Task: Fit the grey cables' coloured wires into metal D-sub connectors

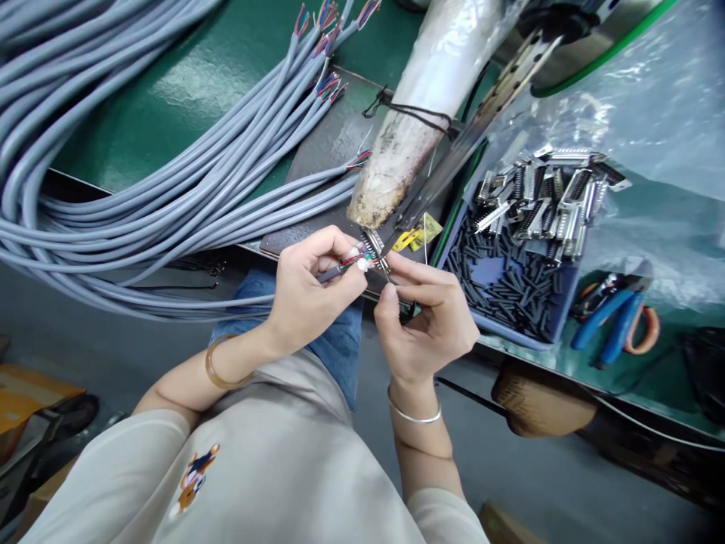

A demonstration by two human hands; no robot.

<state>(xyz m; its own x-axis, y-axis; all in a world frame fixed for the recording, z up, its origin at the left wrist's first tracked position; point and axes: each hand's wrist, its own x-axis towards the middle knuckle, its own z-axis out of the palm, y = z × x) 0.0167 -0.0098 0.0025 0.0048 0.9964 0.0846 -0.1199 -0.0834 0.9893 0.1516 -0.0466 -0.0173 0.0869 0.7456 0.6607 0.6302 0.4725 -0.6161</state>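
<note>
My left hand [311,283] is closed, thumb and forefinger pinching a grey cable [333,274] just behind its stripped end. Thin coloured wires [368,258] fan out from that end against a metal multi-pin connector [374,242]. White material shows at my left fingertips; I cannot make out what it is. From the other side my right hand [427,313] pinches the connector's near end between thumb and fingers. Directly above the connector come down the stained end of a wrapped white tube [382,185] and a dark metal bar [436,177]. Fingers partly hide the joint.
Many grey cables [186,200] with stripped ends spread across the green bench [175,83] at left. To the right, a blue tray [513,332] holds black sleeves [521,295] and metal connectors [544,193]. Blue-handled pliers [617,325] lie beside it. A yellow label [419,234] is near my right fingers.
</note>
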